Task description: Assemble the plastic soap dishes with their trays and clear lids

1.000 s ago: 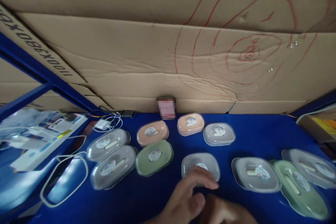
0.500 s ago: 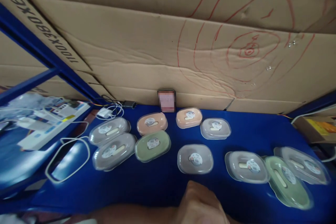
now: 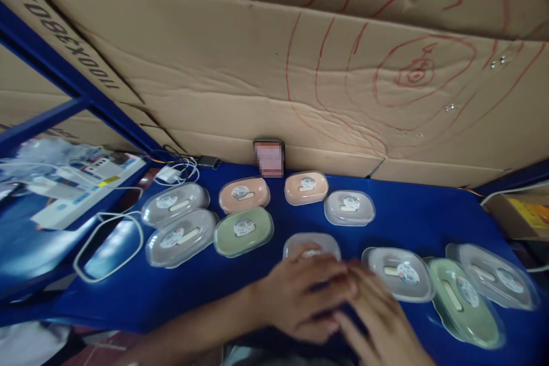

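My left hand [image 3: 306, 291] reaches in from the lower left, fingers spread. Its fingertips meet my right hand [image 3: 381, 314], which comes from the lower right with its fingers apart. Nothing shows between them. Just behind my left hand, partly covered by it, lies a grey oval plastic box [image 3: 312, 240] with a clear cover. Right of my right hand sits another grey oval box [image 3: 401, 274] with a round label, with a green oval box [image 3: 465, 303] beside it. A grey oval box [image 3: 500, 275] lies against the green one.
More oval boxes lie behind: two peach [image 3: 244, 195] [image 3: 306, 187], a green [image 3: 244, 231] and several grey [image 3: 349, 207]. A phone-like device [image 3: 270, 159] leans on the cardboard wall [image 3: 206, 57]. White cables [image 3: 109, 214] and a power strip [image 3: 90, 194] lie left.
My hands have risen from the bottom edge, spread and come together over the front of the table. The view has shifted slightly; the boxes appear unmoved.
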The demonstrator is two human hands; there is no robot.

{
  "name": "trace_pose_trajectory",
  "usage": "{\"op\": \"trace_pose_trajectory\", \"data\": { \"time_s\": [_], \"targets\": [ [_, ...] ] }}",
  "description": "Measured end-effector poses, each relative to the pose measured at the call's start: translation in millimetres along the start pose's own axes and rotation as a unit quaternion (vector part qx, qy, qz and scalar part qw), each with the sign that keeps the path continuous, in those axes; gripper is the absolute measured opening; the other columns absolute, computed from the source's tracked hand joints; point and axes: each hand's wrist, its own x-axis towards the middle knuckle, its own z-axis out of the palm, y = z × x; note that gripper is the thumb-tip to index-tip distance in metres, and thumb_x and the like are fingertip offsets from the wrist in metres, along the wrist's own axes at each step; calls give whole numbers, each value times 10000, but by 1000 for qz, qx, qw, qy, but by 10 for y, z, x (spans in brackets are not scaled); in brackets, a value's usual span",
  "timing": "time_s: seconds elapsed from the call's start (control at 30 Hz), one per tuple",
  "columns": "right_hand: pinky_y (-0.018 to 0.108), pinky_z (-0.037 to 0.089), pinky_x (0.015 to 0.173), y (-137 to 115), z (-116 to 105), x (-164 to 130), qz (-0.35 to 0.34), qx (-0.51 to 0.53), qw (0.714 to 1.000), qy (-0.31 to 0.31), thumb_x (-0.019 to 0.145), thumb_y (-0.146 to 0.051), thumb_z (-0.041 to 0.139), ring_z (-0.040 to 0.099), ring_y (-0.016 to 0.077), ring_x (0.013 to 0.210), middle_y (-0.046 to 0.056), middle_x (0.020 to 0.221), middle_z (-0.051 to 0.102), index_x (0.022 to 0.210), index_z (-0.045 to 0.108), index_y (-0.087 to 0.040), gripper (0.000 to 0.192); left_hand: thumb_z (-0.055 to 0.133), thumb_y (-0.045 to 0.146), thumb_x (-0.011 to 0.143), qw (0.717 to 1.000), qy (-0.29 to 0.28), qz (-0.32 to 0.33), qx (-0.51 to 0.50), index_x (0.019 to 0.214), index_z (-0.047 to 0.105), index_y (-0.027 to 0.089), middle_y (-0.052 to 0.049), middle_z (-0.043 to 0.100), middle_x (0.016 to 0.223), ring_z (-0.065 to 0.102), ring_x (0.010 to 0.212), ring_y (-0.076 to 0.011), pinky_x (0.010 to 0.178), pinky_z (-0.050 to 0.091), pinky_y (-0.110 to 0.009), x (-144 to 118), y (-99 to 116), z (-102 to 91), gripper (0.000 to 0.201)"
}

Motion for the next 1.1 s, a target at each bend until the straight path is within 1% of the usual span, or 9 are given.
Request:
{"op": "trace_pose_trajectory", "data": {
  "time_s": [0.03, 0.13, 0.2, 0.3, 0.47, 0.6, 0.77, 1.0, 1.1],
  "targets": [
    [458, 592, 1070, 236, -139, 1, -56, -121, 987, -92, 931, -325, 795, 739, 302, 1228, 24, 1347, 769, 1391, 735, -353, 465, 559, 469, 1070, 998, -13, -49, 48, 1499, 563, 142, -176, 699, 1391, 664, 1304, -299, 1176, 489, -519, -79, -88, -60, 540],
    [645, 439, 1194, 939, -569, -150, -43, -392, 906, -151, 952, -516, 731, 570, 399, 1449, 67, 1606, 580, 1588, 547, -360, 680, 789, 615, 904, 967, -139, -155, 144, 1580, 502, 227, -206, 554, 1571, 563, 1408, -416, 1164, 462, -656, -351, -250, -132, 830],
    [681, 384, 1207, 1231, -789, -254, -24, -446, 872, -202, 918, -536, 740, 466, 427, 1531, 76, 1712, 440, 1684, 377, -378, 862, 900, 515, 831, 953, -183, -193, 148, 1613, 465, 274, -191, 479, 1642, 508, 1458, -435, 1164, 465, -662, -485, -286, -123, 927],
    [603, 419, 1177, 1374, -937, -176, -9, -451, 851, -268, 965, -446, 689, 443, 378, 1553, 35, 1742, 394, 1703, 277, -452, 845, 900, 367, 859, 954, -186, -216, 88, 1599, 479, 328, -132, 471, 1648, 492, 1478, -374, 1192, 473, -585, -539, -322, -101, 852],
    [556, 445, 1105, 1411, -797, 295, 0, -451, 857, -249, 1015, -591, 626, 500, 369, 1487, 45, 1699, 465, 1690, 304, -462, 759, 864, 417, 897, 953, -154, -261, 2, 1577, 510, 313, -126, 474, 1637, 486, 1495, -338, 1226, 459, -535, -489, -392, -123, 774],
    [569, 416, 1108, 1452, -593, 404, -24, -446, 867, -220, 1037, -626, 571, 502, 378, 1475, 67, 1690, 475, 1689, 321, -438, 722, 830, 435, 927, 951, -154, -268, -9, 1590, 498, 298, -147, 467, 1648, 483, 1507, -342, 1233, 447, -551, -531, -363, -142, 754],
    [563, 418, 1119, 1433, -476, 373, -58, -418, 883, -205, 1042, -626, 572, 529, 368, 1463, 96, 1658, 519, 1664, 394, -374, 695, 789, 391, 961, 954, -135, -267, 18, 1585, 509, 277, -150, 457, 1668, 468, 1530, -341, 1249, 434, -558, -589, -315, -106, 693],
    [517, 469, 1152, 1419, -546, 404, -95, -362, 903, -211, 1102, -428, 539, 633, 291, 1404, 97, 1513, 667, 1575, 525, -290, 493, 590, 270, 1069, 958, -93, -245, 112, 1652, 391, 224, -177, 389, 1713, 352, 1610, -339, 1265, 400, -585, -545, -297, -29, 618],
    [509, 490, 1151, 1314, -601, 541, -97, -347, 908, -215, 1097, -385, 550, 651, 278, 1384, 77, 1475, 697, 1515, 583, -300, 428, 509, 185, 1072, 966, -59, -190, 165, 1520, 551, 198, -162, 559, 1568, 491, 1494, -308, 1234, 415, -546, -466, -214, -16, 450]
  ]
}}
